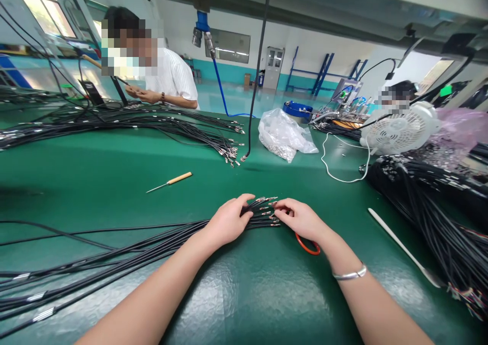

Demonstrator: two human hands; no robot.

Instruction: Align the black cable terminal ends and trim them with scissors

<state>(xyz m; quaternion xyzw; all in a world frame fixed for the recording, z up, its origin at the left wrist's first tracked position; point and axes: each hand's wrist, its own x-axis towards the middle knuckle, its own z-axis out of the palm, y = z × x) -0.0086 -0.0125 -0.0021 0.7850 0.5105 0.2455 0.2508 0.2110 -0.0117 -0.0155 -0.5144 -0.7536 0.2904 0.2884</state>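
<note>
A bundle of black cables runs in from the left across the green table. My left hand curls its thumb and fingers around the bundle near its stripped, metal-tipped ends. From the other side, my right hand has thumb and forefinger pinched at one of those cable ends; the fingertips partly hide it. A red-orange loop handle shows beneath my right palm. The rest of that tool is hidden, and I cannot tell whether my hand holds it.
Beyond lie a wooden-handled awl, more black cables and a plastic bag of small metal parts. At right are a white fan, a white stick-like tool and a thick cable pile. A person sits opposite.
</note>
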